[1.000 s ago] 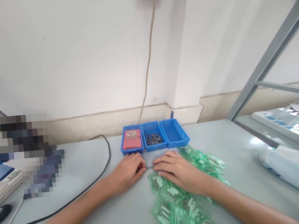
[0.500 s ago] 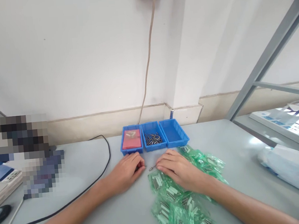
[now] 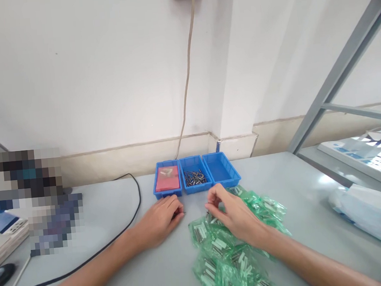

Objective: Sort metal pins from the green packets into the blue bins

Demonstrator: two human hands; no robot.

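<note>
My left hand [image 3: 162, 219] rests on the grey table [image 3: 121, 265], fingers curled around a thin metal pin whose tip sticks out at its fingertips. My right hand [image 3: 231, 213] is raised a little above a heap of green plastic bags [image 3: 233, 255], thumb and forefinger pinched on a small metal pin. Just beyond both hands stand three blue trays: the left tray [image 3: 168, 190] holds a pink bag, the middle tray [image 3: 194, 186] holds several small metal pins, and the right tray [image 3: 226, 175] looks bare inside.
A black cable [image 3: 129, 210] curves across the table to the left. A beige cord [image 3: 188, 76] hangs down the wall behind the trays. A grey metal frame [image 3: 338, 76] and a white wrapped package [image 3: 373, 216] stand at the right. Blurred items lie at far left.
My hands were touching tip to tip over a pin. The right hand has pulled away, lifted and turned, carrying a small pin. The left hand has stayed put.
</note>
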